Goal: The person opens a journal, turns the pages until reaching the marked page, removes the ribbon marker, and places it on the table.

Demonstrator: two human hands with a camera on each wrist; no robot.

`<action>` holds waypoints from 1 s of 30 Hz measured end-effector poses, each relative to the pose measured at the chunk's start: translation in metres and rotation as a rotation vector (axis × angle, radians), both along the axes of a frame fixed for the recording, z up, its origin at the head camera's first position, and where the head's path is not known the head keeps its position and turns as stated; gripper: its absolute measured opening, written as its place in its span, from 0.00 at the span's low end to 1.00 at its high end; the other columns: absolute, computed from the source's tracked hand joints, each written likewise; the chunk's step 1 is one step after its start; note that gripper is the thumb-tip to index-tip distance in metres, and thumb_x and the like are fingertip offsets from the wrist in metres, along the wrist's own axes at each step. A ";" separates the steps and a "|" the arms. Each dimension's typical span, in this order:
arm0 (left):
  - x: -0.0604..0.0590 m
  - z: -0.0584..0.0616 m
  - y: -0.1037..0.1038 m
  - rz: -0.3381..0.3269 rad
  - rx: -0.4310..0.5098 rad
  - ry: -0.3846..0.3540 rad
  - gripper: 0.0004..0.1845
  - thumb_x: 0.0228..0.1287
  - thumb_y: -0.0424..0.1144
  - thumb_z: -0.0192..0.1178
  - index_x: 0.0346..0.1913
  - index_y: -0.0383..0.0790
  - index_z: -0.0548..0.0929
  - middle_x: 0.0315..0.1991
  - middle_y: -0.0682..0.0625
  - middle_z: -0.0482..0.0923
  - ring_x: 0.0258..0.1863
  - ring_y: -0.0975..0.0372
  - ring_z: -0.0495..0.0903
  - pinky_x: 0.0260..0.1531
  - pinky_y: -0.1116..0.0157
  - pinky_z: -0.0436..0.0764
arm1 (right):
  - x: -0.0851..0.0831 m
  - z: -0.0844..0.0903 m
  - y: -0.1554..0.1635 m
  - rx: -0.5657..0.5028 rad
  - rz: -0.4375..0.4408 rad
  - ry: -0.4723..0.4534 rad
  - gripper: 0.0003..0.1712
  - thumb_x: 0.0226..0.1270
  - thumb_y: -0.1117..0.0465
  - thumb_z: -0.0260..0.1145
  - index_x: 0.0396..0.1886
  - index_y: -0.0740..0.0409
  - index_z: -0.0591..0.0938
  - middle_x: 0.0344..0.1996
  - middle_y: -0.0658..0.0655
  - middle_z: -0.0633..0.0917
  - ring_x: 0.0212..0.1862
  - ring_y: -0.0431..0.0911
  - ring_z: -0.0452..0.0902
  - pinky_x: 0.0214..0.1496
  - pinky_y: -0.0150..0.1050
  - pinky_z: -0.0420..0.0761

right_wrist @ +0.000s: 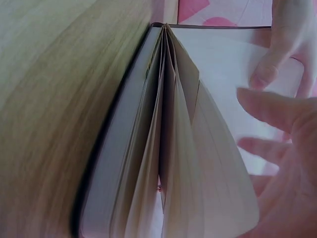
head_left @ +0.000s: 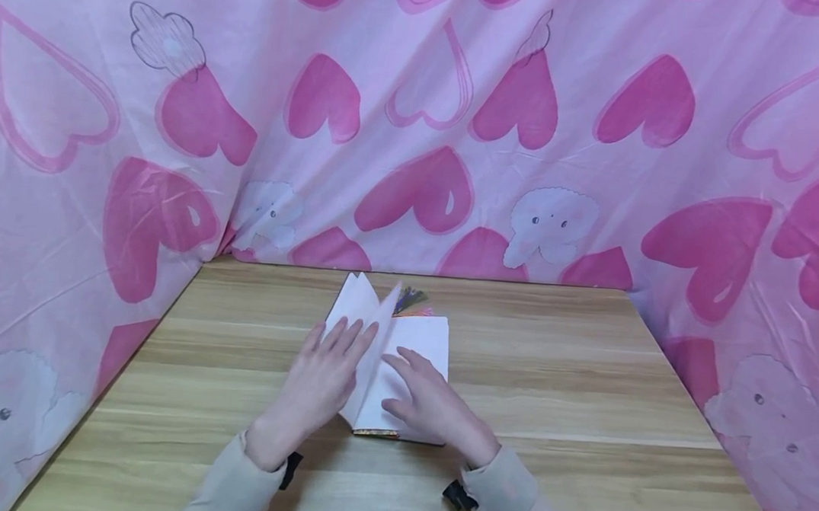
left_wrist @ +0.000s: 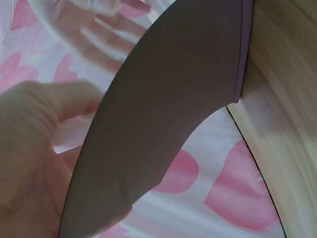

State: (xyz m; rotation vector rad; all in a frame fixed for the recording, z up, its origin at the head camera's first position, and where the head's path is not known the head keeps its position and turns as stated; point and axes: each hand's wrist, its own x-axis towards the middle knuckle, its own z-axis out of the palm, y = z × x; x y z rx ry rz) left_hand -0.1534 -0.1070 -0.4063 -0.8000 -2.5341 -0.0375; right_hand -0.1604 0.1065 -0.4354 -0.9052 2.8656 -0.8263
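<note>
On the wooden table lies a notebook [head_left: 423, 336], open, with blank white pages. Several of its leaves [right_wrist: 198, 148] stand up and fan out from the spine in the right wrist view. My left hand [head_left: 325, 370] rests across the left page, its fingers extended. Over the right page is my right hand [head_left: 431, 397], thumb and fingers apart and slightly bent, the fingertips close to the raised leaves. A dark, shaded sheet [left_wrist: 148, 109] fills the middle of the left wrist view and hides part of the left hand there.
A multicoloured tassel [head_left: 410, 300] pokes out past the notebook's top edge. The wooden table [head_left: 569, 369] extends on both sides of the notebook. Pink heart-patterned cloth [head_left: 413, 172] hangs along its back and sides. Black straps [head_left: 459, 495] show at both cuffs.
</note>
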 end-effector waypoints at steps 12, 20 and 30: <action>0.004 0.005 -0.008 -0.013 -0.033 -0.085 0.27 0.52 0.22 0.66 0.57 0.42 0.82 0.67 0.39 0.69 0.69 0.45 0.63 0.62 0.43 0.65 | 0.004 0.003 0.008 0.188 0.113 -0.110 0.42 0.55 0.48 0.76 0.69 0.51 0.71 0.73 0.65 0.60 0.75 0.62 0.47 0.70 0.62 0.55; 0.007 0.002 -0.011 0.042 -0.061 -0.087 0.10 0.53 0.30 0.68 0.40 0.38 0.87 0.55 0.39 0.79 0.63 0.44 0.71 0.59 0.42 0.68 | 0.004 0.002 0.011 0.310 0.085 -0.193 0.48 0.51 0.46 0.78 0.72 0.47 0.68 0.76 0.61 0.55 0.76 0.60 0.43 0.70 0.63 0.52; 0.003 -0.002 -0.016 0.092 -0.042 -0.093 0.11 0.50 0.34 0.71 0.39 0.36 0.86 0.51 0.40 0.81 0.60 0.44 0.73 0.58 0.42 0.70 | 0.001 0.002 0.016 0.373 0.089 -0.212 0.49 0.53 0.50 0.78 0.73 0.49 0.65 0.75 0.62 0.55 0.75 0.60 0.46 0.71 0.60 0.54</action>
